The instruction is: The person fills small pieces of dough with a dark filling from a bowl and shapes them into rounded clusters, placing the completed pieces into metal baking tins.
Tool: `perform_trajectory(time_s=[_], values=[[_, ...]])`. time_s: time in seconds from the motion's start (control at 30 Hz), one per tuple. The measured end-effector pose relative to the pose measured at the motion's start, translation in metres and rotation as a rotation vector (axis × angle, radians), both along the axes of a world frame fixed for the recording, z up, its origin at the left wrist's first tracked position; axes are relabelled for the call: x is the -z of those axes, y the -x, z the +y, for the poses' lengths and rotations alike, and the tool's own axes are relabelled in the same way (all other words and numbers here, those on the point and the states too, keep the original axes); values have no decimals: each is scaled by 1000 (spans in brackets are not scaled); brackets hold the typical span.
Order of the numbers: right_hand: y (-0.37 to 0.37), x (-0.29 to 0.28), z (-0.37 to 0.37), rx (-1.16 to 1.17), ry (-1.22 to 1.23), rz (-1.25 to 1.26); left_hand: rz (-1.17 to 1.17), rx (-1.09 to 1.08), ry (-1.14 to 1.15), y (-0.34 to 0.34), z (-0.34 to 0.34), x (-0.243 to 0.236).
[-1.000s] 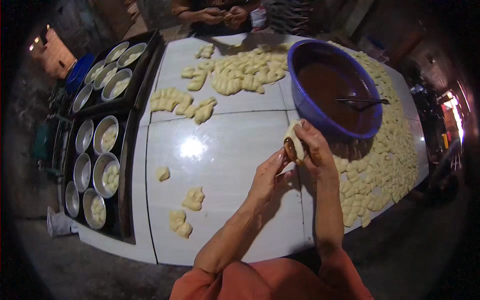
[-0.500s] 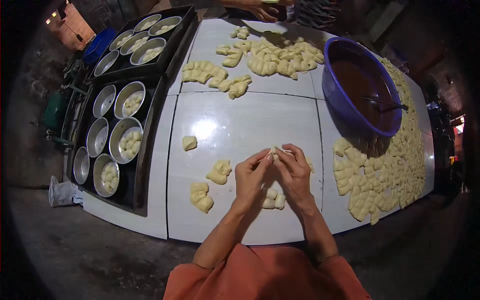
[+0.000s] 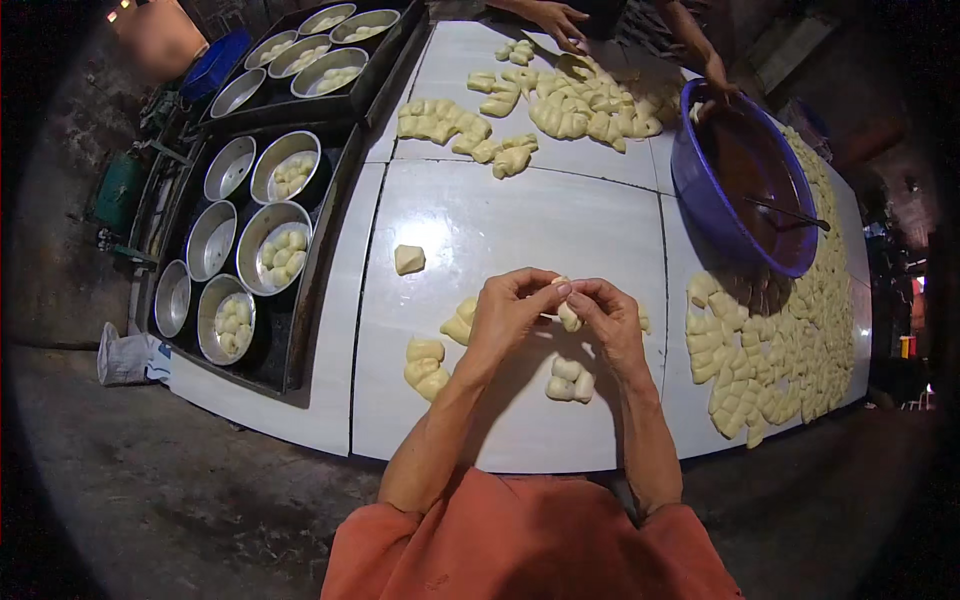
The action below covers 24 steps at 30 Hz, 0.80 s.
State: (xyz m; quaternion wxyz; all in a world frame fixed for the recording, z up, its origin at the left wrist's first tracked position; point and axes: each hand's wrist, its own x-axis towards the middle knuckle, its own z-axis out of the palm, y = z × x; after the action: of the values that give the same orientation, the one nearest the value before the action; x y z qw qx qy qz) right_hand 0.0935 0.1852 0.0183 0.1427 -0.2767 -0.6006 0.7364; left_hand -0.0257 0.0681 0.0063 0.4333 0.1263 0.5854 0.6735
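Between my left hand and my right hand, a small piece of pale dough is pinched in the fingertips above the white table. Both hands are closed on it, thumbs nearly meeting. Just below them on the tabletop sits a cluster of small dough balls. To the left of my left hand lie a yellowish dough lump, partly hidden by that hand, and a longer lump. Farther up stands a single dough piece.
Black trays at left hold round metal pans, some with dough balls. A purple basin of brown liquid stands right, beside a wide spread of dough pieces. Across the table, a co-worker's hand reaches over the basin near more dough.
My hands have shifted slightly up and right, and the dough piece now shows more below the fingers. The co-worker's hand has come over the basin. The whole view has shifted.
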Motion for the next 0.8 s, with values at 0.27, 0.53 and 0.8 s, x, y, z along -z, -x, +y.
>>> perform_trajectory(time_s=[0.27, 0.53, 0.8], values=[[0, 3, 1, -28, 142, -12, 87, -3, 72, 4, -5, -9], [-1, 17, 2, 120, 216, 39, 227, -240, 57, -19, -21, -16], [3, 7, -12, 127, 203, 111, 976, -124, 39, -29, -24, -6]])
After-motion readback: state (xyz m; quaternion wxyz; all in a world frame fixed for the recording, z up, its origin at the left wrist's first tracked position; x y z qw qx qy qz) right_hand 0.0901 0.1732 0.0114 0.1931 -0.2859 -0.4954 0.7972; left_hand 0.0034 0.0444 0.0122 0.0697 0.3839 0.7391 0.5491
